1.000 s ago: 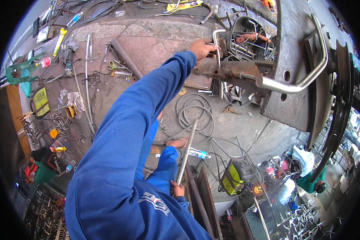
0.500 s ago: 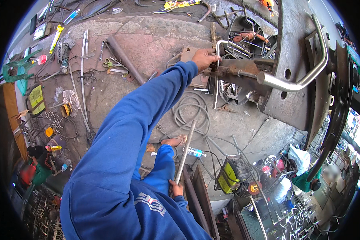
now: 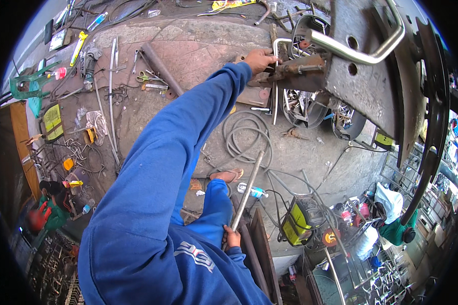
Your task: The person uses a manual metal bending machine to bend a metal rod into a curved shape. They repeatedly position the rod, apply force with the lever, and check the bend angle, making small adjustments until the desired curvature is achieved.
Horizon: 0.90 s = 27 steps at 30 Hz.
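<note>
My left hand reaches out at the upper middle, fingers pinched on a thin, pale metal rod with a bend at its top. The rod stands beside a rusty steel block that juts from a heavy drilled steel plate. Over the plate runs a thick, shiny bent bar. Low in the picture, my right hand is wrapped round a long, straight metal pipe, whose free end points up and away from me. Part of that hand's grip is hidden by my sleeve.
Round bins of metal pieces stand under the plate. A coiled hose, a water bottle and a yellow-green machine lie on the ground. Tools and a rusty pipe are farther left. People in green sit at both sides.
The steel plate and its thick bent bar have swung up and away, uncovering more of the bins below. My left hand stays at the thin rod; my right hand keeps the pipe.
</note>
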Available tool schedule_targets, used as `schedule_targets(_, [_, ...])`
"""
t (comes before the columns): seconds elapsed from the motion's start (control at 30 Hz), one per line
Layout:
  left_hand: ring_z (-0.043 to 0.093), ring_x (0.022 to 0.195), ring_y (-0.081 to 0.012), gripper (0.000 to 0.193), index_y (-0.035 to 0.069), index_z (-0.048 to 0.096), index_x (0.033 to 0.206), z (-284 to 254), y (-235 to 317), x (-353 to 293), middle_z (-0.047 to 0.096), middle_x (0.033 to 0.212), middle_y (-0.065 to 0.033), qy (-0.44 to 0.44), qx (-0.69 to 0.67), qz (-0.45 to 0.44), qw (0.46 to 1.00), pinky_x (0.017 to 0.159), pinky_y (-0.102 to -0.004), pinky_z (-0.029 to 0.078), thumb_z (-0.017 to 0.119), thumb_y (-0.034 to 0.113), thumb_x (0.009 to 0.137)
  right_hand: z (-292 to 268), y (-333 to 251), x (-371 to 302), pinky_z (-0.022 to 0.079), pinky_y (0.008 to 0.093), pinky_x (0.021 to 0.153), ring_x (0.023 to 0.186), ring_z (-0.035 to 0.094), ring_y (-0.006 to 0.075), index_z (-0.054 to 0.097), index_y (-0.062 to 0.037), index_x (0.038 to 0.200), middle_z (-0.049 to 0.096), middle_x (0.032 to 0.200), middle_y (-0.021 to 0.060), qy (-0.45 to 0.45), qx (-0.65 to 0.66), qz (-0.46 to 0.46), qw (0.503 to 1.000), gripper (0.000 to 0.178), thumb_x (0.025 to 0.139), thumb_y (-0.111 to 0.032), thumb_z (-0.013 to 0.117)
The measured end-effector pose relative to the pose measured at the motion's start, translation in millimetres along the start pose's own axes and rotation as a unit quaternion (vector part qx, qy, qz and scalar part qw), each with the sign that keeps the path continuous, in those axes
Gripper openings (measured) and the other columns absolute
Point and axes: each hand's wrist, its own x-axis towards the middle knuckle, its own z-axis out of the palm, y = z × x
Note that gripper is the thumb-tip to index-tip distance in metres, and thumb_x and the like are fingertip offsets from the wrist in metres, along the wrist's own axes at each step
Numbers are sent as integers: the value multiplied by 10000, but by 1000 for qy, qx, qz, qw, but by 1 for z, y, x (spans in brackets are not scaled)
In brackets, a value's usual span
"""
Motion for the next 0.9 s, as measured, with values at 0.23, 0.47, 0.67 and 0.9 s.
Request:
schedule_targets(0.23, [613, 807, -146, 220, 33, 645, 1051, 1, 16, -6, 659, 953, -54, 13, -16, -9, 1000, 752, -293, 499, 580, 102, 852, -6, 7, 14, 340, 288, 385, 397, 431, 133, 563, -28, 773, 492, 551, 17, 23, -9, -33, 999, 266, 698, -199, 753])
schedule_targets(0.47, [623, 796, -176, 167, 25, 651, 978, 7, 14, -6, 651, 885, -65, 17, 11, 5, 1000, 744, -332, 522, 530, 102, 892, -9, 16, 8, 352, 293, 386, 400, 445, 133, 548, -28, 737, 501, 557, 23, 19, 6, -12, 1000, 260, 707, -186, 754])
schedule_targets(0.67, [593, 751, -146, 190, 25, 658, 953, 15, 22, -10, 628, 832, -38, 29, 122, 32, 992, 693, -302, 495, 654, 158, 817, -21, 22, -5, 388, 287, 410, 438, 475, 125, 566, -23, 745, 512, 560, 21, 36, -43, -118, 991, 326, 787, -305, 724])
schedule_targets(0.9, [606, 705, -155, 206, 32, 648, 887, 19, 21, -17, 626, 782, -51, 17, 87, 64, 994, 613, -300, 491, 700, 96, 698, -76, -1, -4, 402, 308, 492, 512, 498, 134, 591, 18, 779, 511, 563, 36, 63, -147, -272, 949, 516, 894, -483, 547])
